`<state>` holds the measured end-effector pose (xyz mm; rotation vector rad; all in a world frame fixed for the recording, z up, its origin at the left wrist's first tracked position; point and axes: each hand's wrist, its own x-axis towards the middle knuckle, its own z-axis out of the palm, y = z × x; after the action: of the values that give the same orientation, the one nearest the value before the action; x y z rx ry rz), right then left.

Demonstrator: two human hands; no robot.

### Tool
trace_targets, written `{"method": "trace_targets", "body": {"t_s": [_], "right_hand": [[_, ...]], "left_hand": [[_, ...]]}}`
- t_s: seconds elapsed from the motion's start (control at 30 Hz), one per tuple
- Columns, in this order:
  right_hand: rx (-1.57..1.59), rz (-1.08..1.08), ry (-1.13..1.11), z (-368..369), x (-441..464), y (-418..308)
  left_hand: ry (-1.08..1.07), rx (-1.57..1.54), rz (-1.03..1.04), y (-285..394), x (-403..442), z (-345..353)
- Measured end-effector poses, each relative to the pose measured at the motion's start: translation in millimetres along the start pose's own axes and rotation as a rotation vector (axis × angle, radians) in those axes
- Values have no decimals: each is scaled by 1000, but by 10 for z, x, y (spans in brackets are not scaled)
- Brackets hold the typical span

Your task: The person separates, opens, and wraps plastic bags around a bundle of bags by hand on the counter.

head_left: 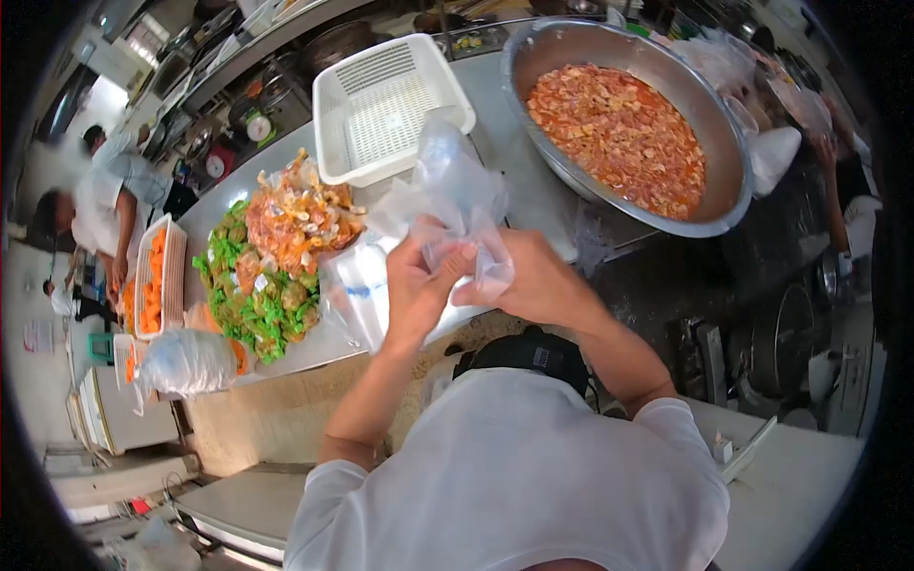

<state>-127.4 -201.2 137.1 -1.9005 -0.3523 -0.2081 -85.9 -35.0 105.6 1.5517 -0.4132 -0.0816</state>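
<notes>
Between both hands, a clear plastic bag (462,186) puffs up and away from me over the steel table. My left hand (419,290) pinches its near edge on one side, thumb pressed in. Closed on the other side of the same edge is my right hand (533,276). Beneath my left hand lies a stack of flat plastic bags (362,285). Left of that sit a pile of tied bags with orange-red contents (300,224) and green-tied bags (252,290). A large metal basin (728,214) holding chopped meat in red-orange sauce stands ahead to the right.
A white perforated basket (381,105) is at the table's far side. Baskets of orange pieces (152,276) and a wrapped plastic roll (190,362) stand at the left end. People (114,200) work at the left; another person's arm (833,190) shows at the right.
</notes>
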Motion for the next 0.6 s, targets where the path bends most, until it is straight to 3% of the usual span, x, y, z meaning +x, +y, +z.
{"method": "trace_targets", "body": {"t_s": [0.03,0.1,0.23,0.33,0.43,0.5,0.57,0.6], "right_hand": [[86,60,-9,56,-32,130],[251,171,-32,81,-85,407],[370,351,401,-37,-146,921],[24,297,328,4,-208,846],[-84,216,638,-267,56,916],[225,-65,717,-493,253,579],[806,-165,523,-704,356,-58],[759,-283,364,-713,395,-214]], "left_hand": [[-4,-183,-195,-52,-40,33],[62,-306,-257,-221,-66,-33],[174,-527,-332,-392,-117,-189],[157,-573,-399,-334,-155,-52],[-232,-771,-445,36,-217,-149],[-314,-337,-296,34,-133,-163],[-289,187,-5,271,116,-201],[-196,387,194,475,293,-257]]}}
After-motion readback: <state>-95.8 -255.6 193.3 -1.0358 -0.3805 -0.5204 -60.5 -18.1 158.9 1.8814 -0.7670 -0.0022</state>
